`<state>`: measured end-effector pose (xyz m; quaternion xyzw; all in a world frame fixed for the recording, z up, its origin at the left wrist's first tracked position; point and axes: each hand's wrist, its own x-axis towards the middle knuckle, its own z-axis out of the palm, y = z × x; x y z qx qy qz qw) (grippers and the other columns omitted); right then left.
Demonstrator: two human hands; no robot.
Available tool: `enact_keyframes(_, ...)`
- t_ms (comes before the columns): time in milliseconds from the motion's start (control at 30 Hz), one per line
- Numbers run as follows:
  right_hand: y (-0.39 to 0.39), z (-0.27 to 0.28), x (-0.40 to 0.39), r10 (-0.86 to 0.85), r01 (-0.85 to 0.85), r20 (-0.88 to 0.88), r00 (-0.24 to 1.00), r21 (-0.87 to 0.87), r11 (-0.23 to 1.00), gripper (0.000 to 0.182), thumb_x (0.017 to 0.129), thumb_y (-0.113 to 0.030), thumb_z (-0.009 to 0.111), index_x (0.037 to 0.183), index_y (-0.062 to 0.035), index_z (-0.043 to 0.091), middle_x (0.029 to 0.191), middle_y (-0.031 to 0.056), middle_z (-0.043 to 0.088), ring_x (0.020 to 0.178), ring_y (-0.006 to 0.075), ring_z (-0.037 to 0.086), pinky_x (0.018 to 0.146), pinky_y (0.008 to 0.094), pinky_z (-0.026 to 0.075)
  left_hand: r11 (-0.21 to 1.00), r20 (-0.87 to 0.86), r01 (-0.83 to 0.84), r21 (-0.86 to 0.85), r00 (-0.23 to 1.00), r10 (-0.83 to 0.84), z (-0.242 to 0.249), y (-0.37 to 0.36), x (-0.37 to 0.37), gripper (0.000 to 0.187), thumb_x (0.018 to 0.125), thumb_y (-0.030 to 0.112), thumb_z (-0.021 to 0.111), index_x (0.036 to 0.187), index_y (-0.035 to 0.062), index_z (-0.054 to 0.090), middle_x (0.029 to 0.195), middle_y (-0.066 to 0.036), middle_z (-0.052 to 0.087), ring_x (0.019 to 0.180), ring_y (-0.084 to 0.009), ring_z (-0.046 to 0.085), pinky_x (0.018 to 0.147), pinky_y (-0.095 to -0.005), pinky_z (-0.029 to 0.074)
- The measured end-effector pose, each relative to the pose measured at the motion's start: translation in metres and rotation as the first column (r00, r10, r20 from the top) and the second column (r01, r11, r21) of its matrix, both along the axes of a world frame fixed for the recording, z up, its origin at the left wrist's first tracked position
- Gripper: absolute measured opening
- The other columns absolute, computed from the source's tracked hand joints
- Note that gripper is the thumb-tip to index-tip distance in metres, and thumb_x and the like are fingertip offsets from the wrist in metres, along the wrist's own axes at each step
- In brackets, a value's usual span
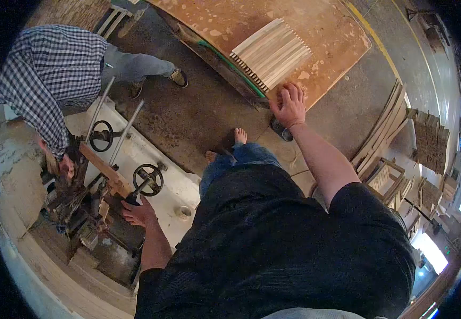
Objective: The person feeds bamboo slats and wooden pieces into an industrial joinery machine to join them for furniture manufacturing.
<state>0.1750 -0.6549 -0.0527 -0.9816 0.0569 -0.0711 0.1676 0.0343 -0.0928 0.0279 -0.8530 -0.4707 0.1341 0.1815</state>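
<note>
On the brown tabletop point(342, 45), right hand point(290, 108) spread beside pale wooden slats point(273, 53), light touch best; left hand point(142, 213) near black spoked handwheel point(160, 183), can't tell its grip.

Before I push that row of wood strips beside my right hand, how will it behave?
The strips look straight and stiff, so each should barely bend. Their ends look jagged and no strap shows around them, so the row may fan apart if pushed at one corner. Lying flat on the table, it seems unlikely to tip.
</note>
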Motion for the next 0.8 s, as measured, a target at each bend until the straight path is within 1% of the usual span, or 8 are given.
enact_keyframes(167, 0.006, -0.001, -0.002, -0.025, 0.024, -0.018, 1.0, -0.083, 0.996, 0.05, 0.082, -0.045, 0.067, 0.118, -0.0123, 0.058, 0.134, 0.0108, 0.048, 0.134, 0.0359, 0.036, 0.113, 0.0513, 0.03, 0.999, 0.047, 0.033, 0.022, 0.998, -0.034, -0.012, 0.014, -0.012, 0.091, 0.083, 0.063, 0.064, 0.153, 0.0199, 0.027, 0.144, -0.014, 0.034, 0.132, -0.0356, 0.033, 0.104, -0.0554, 0.033)
enact_keyframes(333, 0.012, 0.008, -0.002, -0.019, 0.019, -0.004, 1.0, -0.052, 0.998, 0.049, 0.082, -0.042, 0.065, 0.12, -0.0116, 0.058, 0.135, 0.0112, 0.047, 0.135, 0.0356, 0.036, 0.113, 0.0496, 0.03, 1.0, 0.064, 0.003, -0.004, 0.998, -0.003, -0.001, 0.009, -0.011, 0.088, 0.083, 0.061, 0.065, 0.152, 0.0196, 0.03, 0.144, -0.014, 0.034, 0.131, -0.0352, 0.035, 0.104, -0.0547, 0.033)
enact_keyframes(400, 0.014, 0.008, -0.001, -0.028, 0.03, 0.03, 0.999, -0.044, 0.999, 0.045, 0.083, -0.038, 0.064, 0.117, -0.0105, 0.059, 0.133, 0.0119, 0.05, 0.133, 0.0358, 0.039, 0.112, 0.0493, 0.033, 0.996, 0.102, 0.084, 0.031, 0.991, -0.087, -0.008, 0.015, -0.018, 0.088, 0.082, 0.062, 0.066, 0.151, 0.0194, 0.032, 0.145, -0.015, 0.036, 0.132, -0.0356, 0.036, 0.104, -0.0556, 0.033)
enact_keyframes(433, 0.015, 0.014, 0.0, 0.001, 0.001, 0.038, 0.999, -0.038, 0.999, 0.045, 0.083, -0.038, 0.064, 0.117, -0.0105, 0.059, 0.133, 0.0119, 0.05, 0.133, 0.0358, 0.039, 0.112, 0.0493, 0.033, 0.998, 0.11, 0.055, 0.038, 0.992, -0.059, -0.011, 0.017, -0.019, 0.088, 0.082, 0.062, 0.066, 0.151, 0.0194, 0.032, 0.145, -0.015, 0.036, 0.132, -0.0356, 0.036, 0.104, -0.0556, 0.033)
enact_keyframes(500, 0.02, 0.022, 0.001, 0.003, 0.002, 0.041, 0.999, -0.118, 0.993, 0.042, 0.083, -0.037, 0.064, 0.115, -0.0096, 0.06, 0.128, 0.0131, 0.054, 0.127, 0.0369, 0.045, 0.107, 0.0497, 0.037, 0.993, 0.125, 0.111, 0.028, 0.986, -0.114, -0.016, 0.025, -0.025, 0.091, 0.079, 0.061, 0.068, 0.151, 0.0185, 0.032, 0.146, -0.016, 0.038, 0.133, -0.0366, 0.036, 0.103, -0.0568, 0.035)
enact_keyframes(567, 0.015, 0.013, 0.003, 0.032, -0.03, 0.009, 0.999, -0.163, 0.986, 0.049, 0.084, -0.039, 0.067, 0.119, -0.0067, 0.056, 0.134, 0.0152, 0.05, 0.127, 0.0388, 0.043, 0.105, 0.0499, 0.038, 0.979, 0.174, 0.197, 0.046, 0.964, -0.202, -0.038, 0.045, -0.038, 0.094, 0.077, 0.062, 0.069, 0.151, 0.0175, 0.033, 0.148, -0.016, 0.038, 0.134, -0.0369, 0.037, 0.103, -0.0569, 0.036)
enact_keyframes(633, 0.0, -0.013, 0.002, 0.117, -0.096, 0.074, 0.99, -0.242, 0.966, 0.054, 0.086, -0.043, 0.066, 0.124, -0.0063, 0.054, 0.135, 0.0178, 0.048, 0.129, 0.0387, 0.042, 0.106, 0.05, 0.037, 0.993, 0.118, 0.078, -0.089, 0.991, -0.067, 0.009, 0.016, -0.016, 0.093, 0.077, 0.062, 0.068, 0.151, 0.0174, 0.034, 0.15, -0.015, 0.036, 0.135, -0.0362, 0.035, 0.103, -0.057, 0.035)
enact_keyframes(800, 0.004, -0.019, 0.001, 0.046, -0.043, 0.0, 0.999, -0.311, 0.949, 0.065, 0.086, -0.049, 0.063, 0.136, -0.0088, 0.048, 0.14, 0.0152, 0.044, 0.133, 0.0385, 0.037, 0.108, 0.0523, 0.034, 0.993, 0.17, 0.007, -0.121, 0.985, 0.014, -0.003, 0.022, -0.025, 0.09, 0.081, 0.063, 0.064, 0.152, 0.018, 0.032, 0.149, -0.017, 0.033, 0.136, -0.0376, 0.029, 0.108, -0.0566, 0.025)
